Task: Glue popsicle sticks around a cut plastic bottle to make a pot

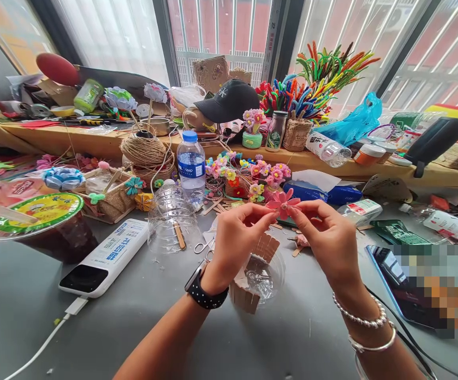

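Observation:
Both my hands are raised over the grey table (134, 327), pinching a small pink paper flower (283, 202) between their fingertips. My left hand (235, 240), with a black watch on its wrist, grips the flower from the left. Its right side is held by my right hand (330, 240), which wears silver bracelets. Below them sits a clear plastic cup (258, 277) ringed with wooden sticks. Small scissors (203, 246) lie just left of my left hand.
A white power bank (106, 257) with cable lies at left, beside a cut clear bottle (172, 221) and a water bottle (191, 166). A tablet (413, 287) lies at right. Twine spool (145, 149), paper flowers (253, 174), a black cap (229, 100) and pipe cleaners (316, 79) crowd the back.

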Demonstrator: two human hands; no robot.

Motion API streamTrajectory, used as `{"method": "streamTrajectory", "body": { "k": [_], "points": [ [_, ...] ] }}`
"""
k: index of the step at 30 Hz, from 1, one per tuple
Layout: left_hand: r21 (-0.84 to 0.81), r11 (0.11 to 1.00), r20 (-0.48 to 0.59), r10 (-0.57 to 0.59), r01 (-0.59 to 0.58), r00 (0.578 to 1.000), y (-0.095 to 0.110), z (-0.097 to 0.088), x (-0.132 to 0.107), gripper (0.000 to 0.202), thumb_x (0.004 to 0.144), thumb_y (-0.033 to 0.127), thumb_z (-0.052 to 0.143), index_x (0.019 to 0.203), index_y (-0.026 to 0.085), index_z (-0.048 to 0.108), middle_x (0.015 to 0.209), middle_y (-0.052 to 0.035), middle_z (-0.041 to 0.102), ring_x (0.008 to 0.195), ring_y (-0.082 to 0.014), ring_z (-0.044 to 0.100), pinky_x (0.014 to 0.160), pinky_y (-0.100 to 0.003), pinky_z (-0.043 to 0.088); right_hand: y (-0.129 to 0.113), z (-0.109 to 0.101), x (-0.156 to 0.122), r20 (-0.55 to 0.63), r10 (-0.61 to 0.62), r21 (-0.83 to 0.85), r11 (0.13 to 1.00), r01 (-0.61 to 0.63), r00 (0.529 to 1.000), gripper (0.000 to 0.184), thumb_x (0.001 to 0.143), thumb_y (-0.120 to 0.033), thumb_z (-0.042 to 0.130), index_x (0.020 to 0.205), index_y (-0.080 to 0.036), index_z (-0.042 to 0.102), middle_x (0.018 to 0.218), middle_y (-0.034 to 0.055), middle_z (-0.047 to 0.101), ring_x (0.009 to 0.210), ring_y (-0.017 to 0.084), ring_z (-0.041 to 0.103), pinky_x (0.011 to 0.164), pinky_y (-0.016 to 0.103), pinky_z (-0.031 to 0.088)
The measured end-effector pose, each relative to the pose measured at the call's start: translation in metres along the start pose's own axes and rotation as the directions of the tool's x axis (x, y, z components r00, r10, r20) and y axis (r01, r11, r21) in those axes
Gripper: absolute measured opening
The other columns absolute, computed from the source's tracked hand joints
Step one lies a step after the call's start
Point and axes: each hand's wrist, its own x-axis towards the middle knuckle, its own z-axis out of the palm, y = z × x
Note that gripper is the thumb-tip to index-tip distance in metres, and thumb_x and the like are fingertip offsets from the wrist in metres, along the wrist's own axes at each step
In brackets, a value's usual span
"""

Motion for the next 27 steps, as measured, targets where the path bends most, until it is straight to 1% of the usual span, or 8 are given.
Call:
{"method": "streamTrajectory", "body": {
  "k": [4,9,13,15,17,19,22,27],
  "points": [
    [0.021,1.000,-0.003,0.022,-0.021,1.000,-0.0023,0.0032,-0.0015,0.016,0.072,0.031,0.063,0.072,0.016,0.066,0.066,-0.0010,0.066,0.057,-0.0107,0.059,0.053,-0.020,0.046,-0.0001,-0.0001,0.0012,0.021,0.024,0.027,0.999,-0.025,0.999,0.024,0.071,-0.039,0.059,0.081,-0.018,0.062,0.078,0.0041,0.064,0.065,0.013,0.057,0.055,0.026,0.046],
    [0.054,0.997,-0.009,0.049,-0.048,0.999,-0.0025,0.0023,-0.0003,0.018,0.072,0.034,0.062,0.070,0.016,0.063,0.062,0.0000,0.064,0.054,-0.0097,0.056,0.051,-0.019,0.044,-0.0014,-0.0019,0.0017,0.000,-0.002,0.017,1.000,0.002,1.000,0.021,0.071,-0.038,0.059,0.078,-0.018,0.062,0.079,0.0031,0.063,0.065,0.013,0.057,0.057,0.026,0.046],
    [0.079,0.995,-0.070,0.060,-0.054,0.996,-0.0024,-0.0009,0.0031,0.023,0.066,0.036,0.067,0.069,0.015,0.058,0.063,0.0007,0.061,0.054,-0.0087,0.055,0.049,-0.018,0.045,-0.0019,-0.0029,0.0010,-0.001,-0.031,-0.016,0.999,0.031,1.000,0.018,0.072,-0.036,0.059,0.078,-0.019,0.061,0.079,0.0014,0.062,0.063,0.011,0.056,0.056,0.025,0.046],
    [0.032,0.997,-0.066,0.078,-0.076,0.995,-0.0028,-0.0018,0.0043,0.027,0.065,0.035,0.069,0.079,0.015,0.058,0.075,-0.0010,0.063,0.062,-0.0101,0.059,0.056,-0.019,0.049,-0.0025,-0.0024,0.0003,0.012,-0.054,-0.038,0.998,0.055,0.998,0.017,0.072,-0.036,0.059,0.077,-0.020,0.061,0.078,0.0005,0.062,0.061,0.010,0.055,0.057,0.025,0.045],
    [-0.053,0.993,-0.004,0.101,-0.101,0.995,-0.0035,-0.0016,0.0044,0.027,0.067,0.031,0.067,0.087,0.015,0.058,0.087,-0.0030,0.064,0.075,-0.0120,0.062,0.067,-0.021,0.051,-0.0037,-0.0015,-0.0005,0.024,-0.083,-0.063,0.994,0.084,0.996,0.016,0.072,-0.035,0.059,0.077,-0.020,0.061,0.079,0.0001,0.061,0.060,0.009,0.053,0.056,0.025,0.045],
    [-0.146,0.984,0.056,0.109,-0.100,0.992,-0.0045,-0.0002,0.0035,0.021,0.072,0.027,0.063,0.088,0.015,0.058,0.091,-0.0033,0.064,0.082,-0.0124,0.062,0.076,-0.022,0.051,-0.0050,-0.0007,-0.0011,0.029,-0.110,-0.085,0.990,0.112,0.993,0.015,0.073,-0.035,0.059,0.076,-0.021,0.061,0.079,-0.0004,0.061,0.058,0.009,0.052,0.055,0.025,0.044],
    [-0.226,0.971,0.068,0.099,-0.081,0.993,-0.0063,0.0023,0.0015,0.014,0.075,0.023,0.061,0.086,0.016,0.059,0.088,-0.0021,0.065,0.082,-0.0114,0.062,0.078,-0.021,0.050,-0.0066,-0.0006,-0.0016,0.028,-0.134,-0.114,0.984,0.137,0.991,0.014,0.073,-0.034,0.059,0.075,-0.020,0.060,0.078,-0.0009,0.060,0.055,0.008,0.049,0.054,0.025,0.044],
    [-0.256,0.964,0.060,0.093,-0.075,0.994,-0.0068,0.0032,-0.0006,0.013,0.074,0.022,0.062,0.084,0.016,0.060,0.087,-0.0015,0.065,0.082,-0.0113,0.062,0.077,-0.021,0.051,-0.0072,-0.0006,-0.0018,0.015,-0.168,-0.140,0.976,0.169,0.986,0.015,0.073,-0.034,0.059,0.076,-0.020,0.061,0.078,0.0002,0.061,0.059,0.009,0.051,0.054,0.025,0.044]
  ]
}}
